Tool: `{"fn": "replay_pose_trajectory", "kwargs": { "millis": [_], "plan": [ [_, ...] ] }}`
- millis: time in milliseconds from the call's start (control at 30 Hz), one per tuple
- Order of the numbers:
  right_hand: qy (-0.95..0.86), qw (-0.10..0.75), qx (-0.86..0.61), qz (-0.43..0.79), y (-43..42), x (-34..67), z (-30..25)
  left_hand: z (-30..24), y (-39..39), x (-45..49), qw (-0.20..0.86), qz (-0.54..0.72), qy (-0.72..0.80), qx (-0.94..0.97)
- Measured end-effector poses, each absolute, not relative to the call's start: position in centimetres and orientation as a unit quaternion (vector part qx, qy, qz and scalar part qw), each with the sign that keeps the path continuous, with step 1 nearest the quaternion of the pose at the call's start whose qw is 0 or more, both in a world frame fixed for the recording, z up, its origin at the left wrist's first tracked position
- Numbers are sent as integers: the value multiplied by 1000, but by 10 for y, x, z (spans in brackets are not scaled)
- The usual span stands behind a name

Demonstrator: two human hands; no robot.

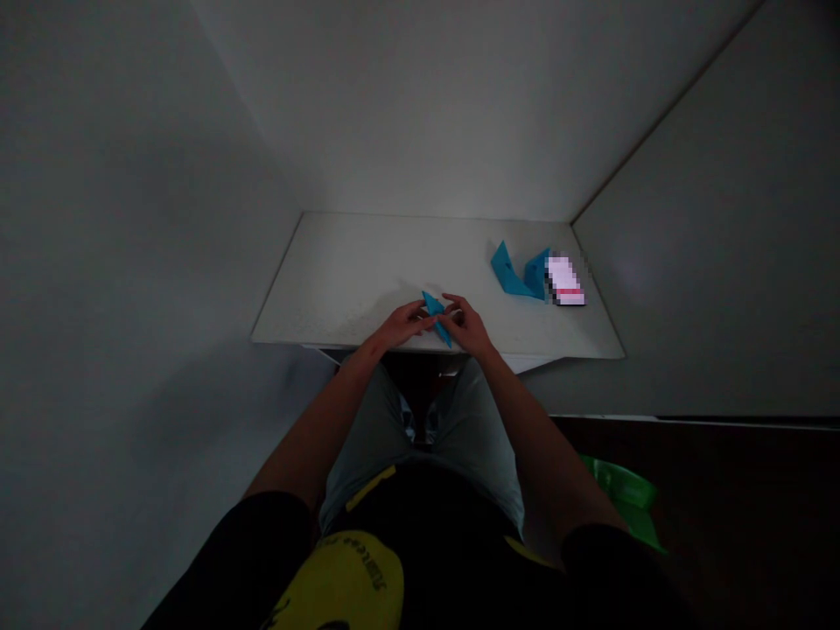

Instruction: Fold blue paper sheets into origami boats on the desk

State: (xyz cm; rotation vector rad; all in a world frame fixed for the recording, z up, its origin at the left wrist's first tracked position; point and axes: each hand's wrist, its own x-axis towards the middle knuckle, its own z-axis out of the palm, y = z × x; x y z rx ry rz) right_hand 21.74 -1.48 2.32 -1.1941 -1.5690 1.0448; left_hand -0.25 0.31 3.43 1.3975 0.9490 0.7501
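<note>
A small piece of folded blue paper (433, 305) is held between my two hands, just above the front part of the white table. My left hand (405, 325) grips it from the left, with the fingers closed near its edge. From the right, my right hand (467, 327) pinches the same paper with thumb and fingers. The paper is long and narrow with pointed ends, slanting down to the right. Parts of its middle are hidden behind my fingers.
On the right of the white table (354, 262) lies a larger folded blue paper shape (508, 273) with raised ends. A pixelated phone-like object (565, 282) touches its right side. Walls enclose the table's back and sides. A green plastic item (626, 494) is on the floor at lower right.
</note>
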Motion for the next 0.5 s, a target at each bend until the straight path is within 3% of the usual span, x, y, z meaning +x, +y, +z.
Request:
{"fn": "replay_pose_trajectory", "kwargs": {
  "millis": [233,500],
  "plan": [
    [-684,374,-469,414,-16,227,19,29,5,-1,584,332,430,604],
    [-747,388,-388,375,-12,237,8,28,4,-2,567,314,435,625]
  ]
}}
